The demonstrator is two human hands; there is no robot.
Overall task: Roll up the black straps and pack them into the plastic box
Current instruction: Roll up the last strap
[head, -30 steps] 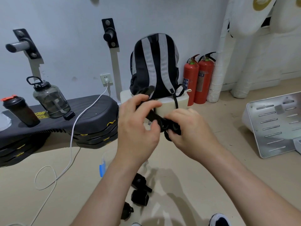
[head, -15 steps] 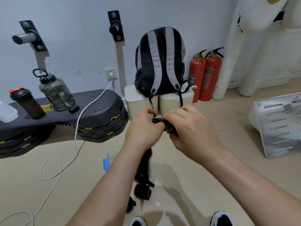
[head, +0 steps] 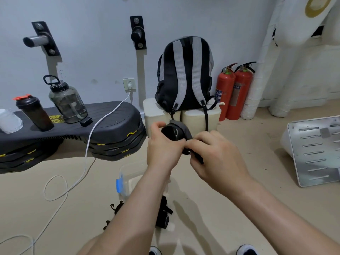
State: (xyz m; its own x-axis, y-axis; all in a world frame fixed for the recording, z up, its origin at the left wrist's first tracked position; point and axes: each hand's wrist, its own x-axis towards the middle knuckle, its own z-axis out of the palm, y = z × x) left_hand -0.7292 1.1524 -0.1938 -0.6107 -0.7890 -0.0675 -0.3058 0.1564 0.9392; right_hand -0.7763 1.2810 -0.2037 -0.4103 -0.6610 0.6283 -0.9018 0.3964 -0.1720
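Observation:
Both hands hold one black strap (head: 174,131) in mid air at the centre of the head view. My left hand (head: 163,148) pinches it from the left, with a grey-edged loop curling up above the fingers. From the right, my right hand (head: 215,155) grips its lower end. Below them, on the floor, stands the clear plastic box (head: 127,179) with a blue latch, partly hidden by my left forearm. Several rolled black straps (head: 162,214) lie on the floor in front of the box.
A black and grey backpack (head: 185,74) sits on white blocks (head: 198,116) straight ahead. Stacked black step platforms (head: 114,133) at the left carry two bottles. A white cable (head: 81,173) trails over the floor. Two red fire extinguishers (head: 233,91) and a white panel (head: 316,150) are at the right.
The strap, hanging down from my hands half a second ago, is now lifted and curled into a loop above my left fingers. Both hands stay together at the centre.

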